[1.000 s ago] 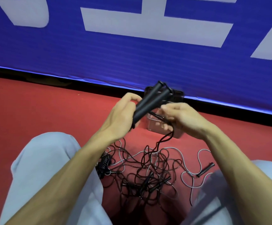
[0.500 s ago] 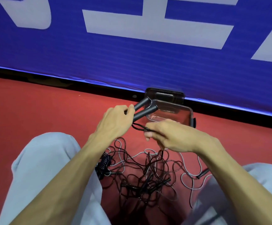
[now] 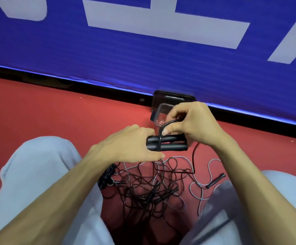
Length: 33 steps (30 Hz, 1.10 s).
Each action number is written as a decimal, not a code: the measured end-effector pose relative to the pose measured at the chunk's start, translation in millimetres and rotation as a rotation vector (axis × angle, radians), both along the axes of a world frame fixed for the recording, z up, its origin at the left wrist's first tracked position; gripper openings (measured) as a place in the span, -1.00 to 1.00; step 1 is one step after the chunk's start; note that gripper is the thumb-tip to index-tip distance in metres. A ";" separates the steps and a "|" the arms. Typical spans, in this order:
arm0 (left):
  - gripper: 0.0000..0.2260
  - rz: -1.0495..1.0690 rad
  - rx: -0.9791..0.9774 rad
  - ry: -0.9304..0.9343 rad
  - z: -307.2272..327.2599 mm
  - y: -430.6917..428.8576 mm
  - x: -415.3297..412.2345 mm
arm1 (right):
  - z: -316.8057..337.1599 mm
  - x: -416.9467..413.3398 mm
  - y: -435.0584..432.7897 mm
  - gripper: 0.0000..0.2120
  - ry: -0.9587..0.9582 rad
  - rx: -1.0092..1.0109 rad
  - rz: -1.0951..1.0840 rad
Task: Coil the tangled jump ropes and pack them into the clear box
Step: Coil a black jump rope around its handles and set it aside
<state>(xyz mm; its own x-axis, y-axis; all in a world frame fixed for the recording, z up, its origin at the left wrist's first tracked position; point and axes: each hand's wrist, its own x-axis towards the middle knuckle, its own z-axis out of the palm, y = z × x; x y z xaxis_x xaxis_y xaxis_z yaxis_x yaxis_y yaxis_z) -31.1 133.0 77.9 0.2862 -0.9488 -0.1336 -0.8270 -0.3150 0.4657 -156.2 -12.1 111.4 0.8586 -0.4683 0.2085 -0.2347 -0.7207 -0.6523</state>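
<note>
My left hand [image 3: 126,145] grips two black jump-rope handles [image 3: 168,144], held side by side and lying level. My right hand [image 3: 191,122] pinches the black rope [image 3: 163,128] and holds a loop of it arched over the handles, with one turn around them. That rope trails down to a tangle of black and grey ropes [image 3: 154,184] on the red floor between my knees. A loose black handle [image 3: 216,180] lies at the tangle's right. The clear box [image 3: 161,115] stands behind my hands, mostly hidden by them.
A black lid or tray [image 3: 173,98] leans behind the box against the blue banner wall [image 3: 143,59]. A coiled black rope bundle [image 3: 108,174] lies by my left knee. My grey-trousered legs [image 3: 37,174] flank the tangle on both sides.
The handles went from pointing up and away to lying level and lower. My right hand rose from below them to above, carrying the rope over them.
</note>
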 end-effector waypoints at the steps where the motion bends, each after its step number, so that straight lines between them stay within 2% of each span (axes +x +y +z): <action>1: -0.67 -0.012 -0.015 0.005 -0.2 0.3 -1.7 | -0.8 -0.6 -0.8 -0.77 0.024 0.089 0.020; 3: -0.74 -0.032 -0.065 0.081 0.9 0.4 -2.0 | -1.8 -2.8 -2.6 -0.79 0.010 0.357 0.067; 6: -0.78 -0.088 -0.103 0.305 4.9 -0.1 1.9 | -3.2 -2.1 -3.5 -0.88 -0.137 0.767 0.044; 7: -0.79 -0.112 -0.109 0.410 6.6 0.2 3.1 | -3.6 -0.8 -4.1 -0.96 -0.202 0.850 0.015; 9: -0.82 -0.138 -0.137 0.721 8.7 2.3 7.3 | -7.4 2.9 -7.5 -0.85 -0.310 1.033 -0.054; 10: -0.75 -0.137 -0.147 0.884 8.4 3.7 10.7 | -9.1 5.5 -8.9 -0.80 -0.325 1.106 -0.081; 11: -0.69 -0.129 -0.157 1.014 8.4 4.4 12.1 | -10.3 7.5 -9.3 -0.77 -0.316 1.130 -0.092; 13: -0.59 -0.055 -0.228 1.146 9.1 3.1 12.5 | -15.9 11.6 -7.4 -0.75 -0.254 1.024 -0.033; 15: -0.58 0.125 -0.348 1.232 10.8 -1.4 14.1 | -21.8 12.9 -3.4 -0.67 -0.082 0.802 0.008; 17: -0.73 0.301 -0.471 1.314 12.4 -4.8 21.7 | -23.8 10.9 0.4 -0.60 0.171 0.508 0.013; 19: -0.94 0.455 -0.501 1.298 12.3 -5.6 32.1 | -25.4 8.8 2.6 -0.65 0.374 0.255 0.081; 21: -0.92 0.570 -0.472 1.226 9.4 -5.9 36.9 | -25.4 6.9 3.2 -0.74 0.476 0.065 0.167; 23: -0.88 0.627 -0.462 1.072 5.6 -8.2 37.7 | -23.7 7.0 4.7 -0.80 0.462 -0.033 0.238; 26: -0.85 0.593 -0.366 0.599 3.2 -8.6 36.7 | -18.3 6.8 5.9 -0.80 0.266 -0.224 0.319; 28: -0.77 0.512 -0.236 0.365 3.7 -6.9 34.5 | -13.5 7.7 4.4 -0.79 0.099 -0.339 0.315; 31: -0.71 0.403 -0.094 0.247 6.5 -7.5 24.0 | -4.9 7.2 -2.6 -0.80 -0.114 -0.386 0.201; 33: -0.73 0.322 -0.051 0.232 6.6 -7.7 18.6 | -4.3 4.9 -7.7 -0.84 -0.178 -0.361 0.132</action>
